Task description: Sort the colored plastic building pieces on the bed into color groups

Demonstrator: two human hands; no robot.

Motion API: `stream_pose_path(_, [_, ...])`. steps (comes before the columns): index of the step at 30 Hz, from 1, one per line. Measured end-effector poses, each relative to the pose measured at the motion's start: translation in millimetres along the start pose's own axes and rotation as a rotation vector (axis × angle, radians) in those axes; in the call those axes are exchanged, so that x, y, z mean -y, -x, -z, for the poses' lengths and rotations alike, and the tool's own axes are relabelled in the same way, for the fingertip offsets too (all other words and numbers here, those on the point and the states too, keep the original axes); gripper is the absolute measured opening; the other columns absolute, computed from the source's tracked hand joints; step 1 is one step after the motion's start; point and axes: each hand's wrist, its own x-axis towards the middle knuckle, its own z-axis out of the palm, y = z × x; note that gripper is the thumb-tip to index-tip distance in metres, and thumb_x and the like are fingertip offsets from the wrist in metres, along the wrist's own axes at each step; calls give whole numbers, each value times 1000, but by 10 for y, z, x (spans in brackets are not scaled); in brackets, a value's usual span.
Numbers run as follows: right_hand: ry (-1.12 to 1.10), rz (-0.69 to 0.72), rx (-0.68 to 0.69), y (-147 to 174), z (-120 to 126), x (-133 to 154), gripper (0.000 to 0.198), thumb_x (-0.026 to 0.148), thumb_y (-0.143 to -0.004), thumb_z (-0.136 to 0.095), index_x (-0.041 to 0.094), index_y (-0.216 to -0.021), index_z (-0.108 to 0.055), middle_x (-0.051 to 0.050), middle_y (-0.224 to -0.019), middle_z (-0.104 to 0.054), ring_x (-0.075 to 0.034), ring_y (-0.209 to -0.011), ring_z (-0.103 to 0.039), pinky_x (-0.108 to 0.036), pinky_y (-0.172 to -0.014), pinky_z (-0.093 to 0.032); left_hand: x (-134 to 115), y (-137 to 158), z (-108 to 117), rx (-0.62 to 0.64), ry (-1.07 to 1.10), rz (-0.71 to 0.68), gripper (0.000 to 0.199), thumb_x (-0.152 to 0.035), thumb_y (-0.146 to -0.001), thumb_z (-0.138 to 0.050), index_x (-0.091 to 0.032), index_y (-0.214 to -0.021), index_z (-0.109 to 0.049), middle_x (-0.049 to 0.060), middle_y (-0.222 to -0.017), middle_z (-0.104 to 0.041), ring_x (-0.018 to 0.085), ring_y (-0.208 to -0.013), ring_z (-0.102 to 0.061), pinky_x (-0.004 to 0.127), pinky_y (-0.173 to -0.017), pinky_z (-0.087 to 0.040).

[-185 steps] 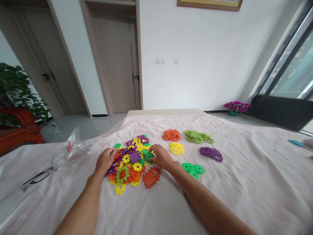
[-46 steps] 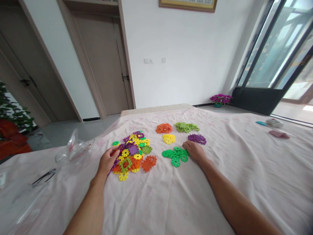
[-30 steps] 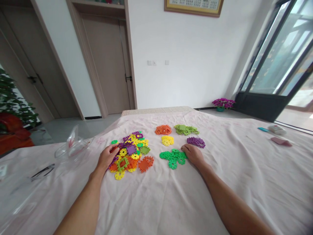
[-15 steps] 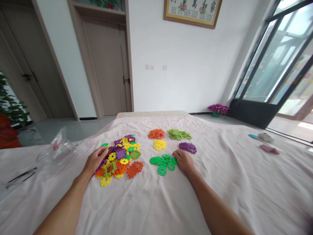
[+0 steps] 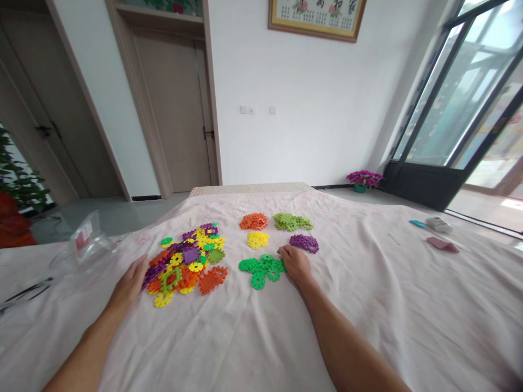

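Observation:
At the left edge of a mixed pile of plastic building pieces (image 5: 190, 256) lies my left hand (image 5: 133, 276), its fingers stretched out and nothing visible in them. The pile holds purple, yellow, orange and green flower-shaped discs and toothed squares. My right hand (image 5: 297, 264) rests on the cloth with curled fingers, right beside the green discs (image 5: 261, 267); whatever its fingers may hold is hidden. Just behind it sit the purple pieces (image 5: 304, 243). Farther back are the yellow discs (image 5: 257, 240), the orange pieces (image 5: 253, 221) and the light green pieces (image 5: 291, 221), each in its own heap.
A pale cloth (image 5: 368, 305) covers the wide surface. On the left lie a clear plastic bag (image 5: 85, 242) and a dark thin strap-like item (image 5: 28, 291). At the right are a pink cloth piece (image 5: 442, 244), a white packet (image 5: 439, 224) and a blue item (image 5: 419, 224).
My left hand has drawn back left, from on the pile to its edge, uncovering orange and purple pieces there. My right hand stays beside the green discs. The view has shifted slightly.

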Motion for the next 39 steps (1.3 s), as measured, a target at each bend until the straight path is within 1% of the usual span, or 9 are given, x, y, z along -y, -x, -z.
stream_pose_path(3, [-5, 10, -3, 16, 6, -9, 35, 39, -95, -42, 24, -89, -73, -4, -91, -73, -17, -82, -62, -25, -63, -30, 19, 149, -11, 89, -56, 4, 62, -58, -92, -32, -21, -140, -46, 9, -147, -48, 24, -138, -42, 41, -117, -30])
stream_pose_path(7, [-32, 49, -8, 33, 9, -34, 33, 36, -94, -43, 23, -88, -73, -4, -92, -73, -17, -82, -62, -25, -65, -32, -81, 225, -64, 115, -210, -62, 65, -55, -92, -33, -20, -146, -38, 11, -145, -49, 28, -135, -45, 45, -113, -34])
stream_pose_path(11, [-65, 88, -17, 48, 5, -68, 31, 34, -93, -44, 22, -86, -72, -3, -94, -73, -16, -81, -62, -25, -65, -33, -218, 202, -118, 150, -372, -188, 65, -52, -93, -33, -16, -147, -35, 14, -142, -51, 28, -130, -49, 43, -109, -37])
stream_pose_path(15, [-79, 111, -21, 69, 7, -79, 30, 34, -92, -44, 22, -86, -71, -3, -92, -73, -16, -81, -62, -24, -66, -34, -300, 203, -152, 150, -464, -206, 65, -50, -94, -29, -17, -149, -31, 15, -141, -52, 28, -127, -52, 42, -106, -39])
stream_pose_path(17, [-91, 119, -18, 78, 12, -81, 30, 33, -92, -44, 22, -86, -71, -4, -93, -72, -16, -82, -62, -24, -67, -35, -326, 211, -165, 145, -483, -214, 64, -49, -95, -27, -16, -149, -31, 15, -140, -53, 28, -126, -52, 42, -105, -40])
stream_pose_path(21, [-98, 124, -14, 76, 9, -95, 30, 32, -92, -44, 22, -86, -71, -4, -92, -72, -17, -83, -62, -24, -70, -37, -361, 218, -181, 137, -499, -218, 62, -47, -95, -28, -12, -145, -38, 16, -134, -58, 27, -124, -54, 39, -104, -40])
stream_pose_path(26, [-86, 122, -21, 63, -13, -115, 31, 32, -92, -43, 22, -87, -72, -4, -94, -73, -18, -85, -62, -25, -70, -38, -420, 218, -182, 116, -500, -200, 60, -47, -94, -31, -16, -145, -38, 14, -131, -61, 27, -120, -57, 39, -101, -42])
stream_pose_path(34, [-61, 128, -32, 70, -6, -95, 30, 34, -92, -44, 22, -83, -70, -4, -92, -72, -17, -80, -61, -24, -67, -35, -489, 209, -199, 119, -501, -157, 64, -50, -94, -28, -12, -144, -39, 19, -131, -60, 30, -120, -58, 41, -100, -43])
stream_pose_path(39, [-58, 117, -26, 70, -3, -92, 31, 35, -92, -44, 21, -82, -70, -4, -91, -72, -17, -78, -60, -25, -66, -34, -501, 194, -189, 108, -508, -128, 63, -52, -93, -29, -16, -143, -43, 16, -129, -62, 29, -117, -60, 39, -97, -45])
